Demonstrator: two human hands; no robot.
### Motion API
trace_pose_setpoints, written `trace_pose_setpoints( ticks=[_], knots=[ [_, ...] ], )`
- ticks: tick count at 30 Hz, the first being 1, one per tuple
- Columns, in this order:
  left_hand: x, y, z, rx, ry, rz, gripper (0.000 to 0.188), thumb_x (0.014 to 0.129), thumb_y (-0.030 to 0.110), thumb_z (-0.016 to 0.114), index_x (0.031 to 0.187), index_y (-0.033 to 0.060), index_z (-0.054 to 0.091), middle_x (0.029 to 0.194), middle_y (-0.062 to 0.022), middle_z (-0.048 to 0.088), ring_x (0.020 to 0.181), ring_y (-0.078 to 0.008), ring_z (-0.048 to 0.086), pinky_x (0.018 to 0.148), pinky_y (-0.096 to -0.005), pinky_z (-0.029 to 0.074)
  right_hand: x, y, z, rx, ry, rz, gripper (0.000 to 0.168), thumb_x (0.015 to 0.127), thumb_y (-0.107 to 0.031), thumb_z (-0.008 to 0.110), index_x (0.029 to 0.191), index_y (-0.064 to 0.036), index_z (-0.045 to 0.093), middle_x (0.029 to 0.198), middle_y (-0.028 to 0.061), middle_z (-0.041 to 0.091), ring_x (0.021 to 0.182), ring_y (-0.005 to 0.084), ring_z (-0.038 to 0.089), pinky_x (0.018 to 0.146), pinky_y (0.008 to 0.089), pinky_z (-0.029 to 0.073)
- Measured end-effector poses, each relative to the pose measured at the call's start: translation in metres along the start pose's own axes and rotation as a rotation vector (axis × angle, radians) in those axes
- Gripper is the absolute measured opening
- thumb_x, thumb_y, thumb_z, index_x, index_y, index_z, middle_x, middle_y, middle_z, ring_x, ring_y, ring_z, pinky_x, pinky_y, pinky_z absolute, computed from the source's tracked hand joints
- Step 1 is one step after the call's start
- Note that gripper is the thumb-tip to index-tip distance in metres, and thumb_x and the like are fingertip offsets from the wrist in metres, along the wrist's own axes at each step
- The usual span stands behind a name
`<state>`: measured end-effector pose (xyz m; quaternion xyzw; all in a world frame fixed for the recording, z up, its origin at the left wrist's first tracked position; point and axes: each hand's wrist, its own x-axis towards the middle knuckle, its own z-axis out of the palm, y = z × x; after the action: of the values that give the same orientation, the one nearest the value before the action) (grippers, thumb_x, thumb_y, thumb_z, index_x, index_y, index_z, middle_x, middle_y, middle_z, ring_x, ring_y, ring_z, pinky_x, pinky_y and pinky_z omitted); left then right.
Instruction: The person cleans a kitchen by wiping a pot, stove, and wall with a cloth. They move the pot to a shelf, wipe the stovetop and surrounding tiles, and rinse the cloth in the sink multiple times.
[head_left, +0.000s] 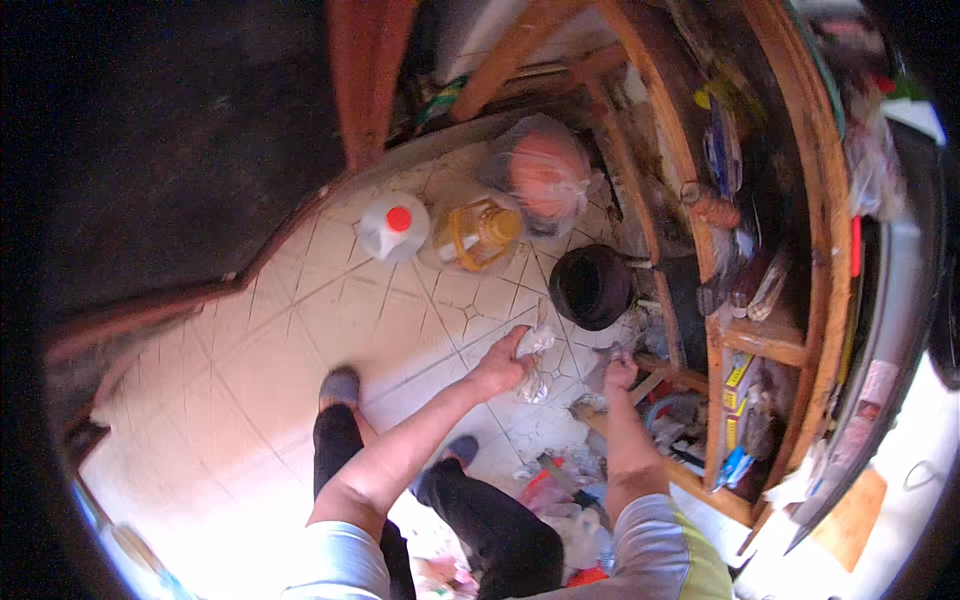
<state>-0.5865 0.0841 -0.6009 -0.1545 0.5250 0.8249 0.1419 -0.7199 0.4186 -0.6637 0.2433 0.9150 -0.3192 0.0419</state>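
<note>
My left hand (504, 367) reaches out over the tiled floor and grips a crumpled clear plastic bag (535, 342), which hangs below the fingers. To its right, my right hand (621, 372) is closed by the lower wooden frame, with a thin greyish piece (600, 369) at its fingers, too blurred to identify. Beyond both hands a dark, round pot (592, 287) rests on the floor. Farther off are a translucent jug with a red cap (393, 226), a yellow-capped bottle of yellow liquid (480, 234) and a reddish bundle in a plastic bag (549, 171).
A wooden rack (817, 300) packed with bags and small goods rises on the right. Plastic bags and scraps (574, 517) lie in a heap by my right leg. Tiled floor (285, 337) spreads to the left, bordered by a dark reddish edge (277, 244).
</note>
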Motion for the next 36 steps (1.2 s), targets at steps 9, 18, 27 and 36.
trace_pose_setpoints(
  ticks=[9, 18, 27, 36],
  knots=[
    [-0.143, 0.135, -0.018, -0.537, 0.242, -0.073, 0.052, 0.085, 0.004, 0.063, 0.134, 0.0070, 0.044, 0.122, -0.0047, 0.060, 0.112, -0.0167, 0.056, 0.100, -0.0317, 0.042, -0.227, -0.192, -0.041, 0.349, -0.343, 0.186, 0.047, 0.092, -0.020, 0.061, 0.131, 0.002, 0.051, 0.129, 0.0116, 0.057, 0.118, 0.0199, 0.050, 0.101, 0.0325, 0.036],
    [-0.230, 0.259, 0.009, -0.766, 0.262, 0.041, 0.055, 0.081, -0.004, 0.054, 0.134, 0.0071, 0.043, 0.122, -0.0040, 0.059, 0.111, -0.0164, 0.057, 0.099, -0.0317, 0.043, -0.320, -0.324, -0.142, 0.935, -0.795, 0.173, 0.028, 0.096, -0.016, 0.055, 0.119, 0.000, 0.057, 0.116, 0.0057, 0.061, 0.103, 0.0159, 0.057, 0.092, 0.0300, 0.044],
    [-0.296, 0.338, 0.047, -0.775, 0.257, 0.069, 0.058, 0.077, -0.004, 0.050, 0.133, 0.0065, 0.043, 0.126, -0.0049, 0.056, 0.116, -0.0184, 0.054, 0.101, -0.0343, 0.041, -0.359, -0.375, -0.243, 1.038, -0.806, 0.185, 0.024, 0.098, -0.017, 0.052, 0.117, -0.003, 0.057, 0.114, 0.0039, 0.061, 0.104, 0.0149, 0.057, 0.091, 0.0290, 0.045],
    [-0.361, 0.430, 0.078, -0.798, 0.176, 0.043, 0.061, 0.071, -0.012, 0.044, 0.130, 0.0049, 0.046, 0.120, -0.0049, 0.058, 0.111, -0.0184, 0.056, 0.096, -0.0335, 0.045, -0.400, -0.418, -0.336, 1.182, -0.788, 0.207, 0.025, 0.098, -0.015, 0.049, 0.120, -0.004, 0.056, 0.117, 0.0047, 0.060, 0.107, 0.0158, 0.056, 0.093, 0.0297, 0.044]
  ],
)
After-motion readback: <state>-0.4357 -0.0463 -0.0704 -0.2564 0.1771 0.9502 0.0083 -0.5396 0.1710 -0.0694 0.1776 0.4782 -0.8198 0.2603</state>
